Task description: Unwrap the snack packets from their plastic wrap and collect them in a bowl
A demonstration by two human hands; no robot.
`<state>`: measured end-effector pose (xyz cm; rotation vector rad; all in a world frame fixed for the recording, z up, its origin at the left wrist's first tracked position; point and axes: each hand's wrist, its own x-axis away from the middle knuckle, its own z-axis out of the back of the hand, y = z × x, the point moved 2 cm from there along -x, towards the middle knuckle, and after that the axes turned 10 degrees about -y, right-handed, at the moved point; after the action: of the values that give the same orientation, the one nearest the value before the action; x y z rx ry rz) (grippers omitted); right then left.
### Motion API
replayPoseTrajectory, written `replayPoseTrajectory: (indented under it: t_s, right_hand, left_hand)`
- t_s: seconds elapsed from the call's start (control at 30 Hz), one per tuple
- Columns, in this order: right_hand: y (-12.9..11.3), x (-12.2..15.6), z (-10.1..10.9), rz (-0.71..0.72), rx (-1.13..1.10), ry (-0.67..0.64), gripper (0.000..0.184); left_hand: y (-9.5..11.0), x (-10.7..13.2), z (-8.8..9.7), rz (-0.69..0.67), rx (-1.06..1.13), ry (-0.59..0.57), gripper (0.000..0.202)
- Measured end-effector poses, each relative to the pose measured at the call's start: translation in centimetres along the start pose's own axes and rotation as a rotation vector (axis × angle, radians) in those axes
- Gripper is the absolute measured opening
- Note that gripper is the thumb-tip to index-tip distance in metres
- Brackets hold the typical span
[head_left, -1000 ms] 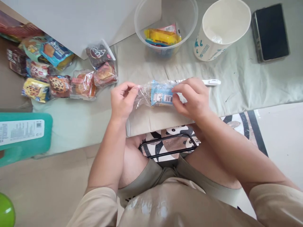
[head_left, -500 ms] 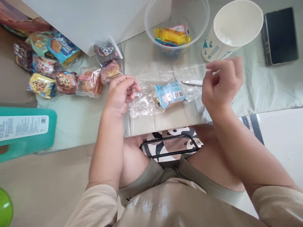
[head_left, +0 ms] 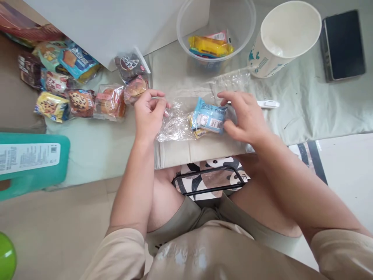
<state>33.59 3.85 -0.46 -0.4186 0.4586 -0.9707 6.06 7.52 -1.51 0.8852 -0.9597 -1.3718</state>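
Note:
A small blue snack packet (head_left: 209, 116) lies in the middle of the cloth-covered table, with a bit of yellow packaging under its lower left edge. Clear plastic wrap (head_left: 177, 126) spreads crumpled to its left. My left hand (head_left: 149, 116) is closed, thumb and fingertips together at the wrap's left edge. My right hand (head_left: 246, 118) is open beside the packet's right end, thumb and fingers apart around that end. Whether the fingertips touch the packet I cannot tell. Behind my right hand a white-handled tool (head_left: 268, 104) lies partly hidden.
Several wrapped snacks (head_left: 81, 102) sit at the left by a white panel (head_left: 131, 23). A clear tub (head_left: 181, 39) holds colourful packets. A paper cup (head_left: 269, 62) and a black phone-like device (head_left: 344, 46) stand at the back right. A green jug-like container (head_left: 64, 159) is near left.
My right hand has come left and down to the packet's end and its fingers have spread. The packet has turned slightly. My left hand has drawn its fingers together.

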Motion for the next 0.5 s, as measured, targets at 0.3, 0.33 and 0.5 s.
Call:
replayPoseTrajectory:
  t_s: [0.3,0.33,0.5]
  right_hand:
    - [-0.7,0.9,1.5,-0.079,-0.007,-0.038,0.059]
    - [-0.6,1.0,1.5,-0.082,-0.011,-0.037,0.059]
    - [-0.6,1.5,1.3,-0.062,-0.012,0.056,0.057]
  left_hand:
    - [0.0,0.6,0.7,-0.157,-0.188,0.026,0.028]
    - [0.1,0.9,0.7,-0.153,-0.207,0.013,0.031]
    - [-0.1,1.6,0.5,-0.140,-0.220,-0.010,0.038]
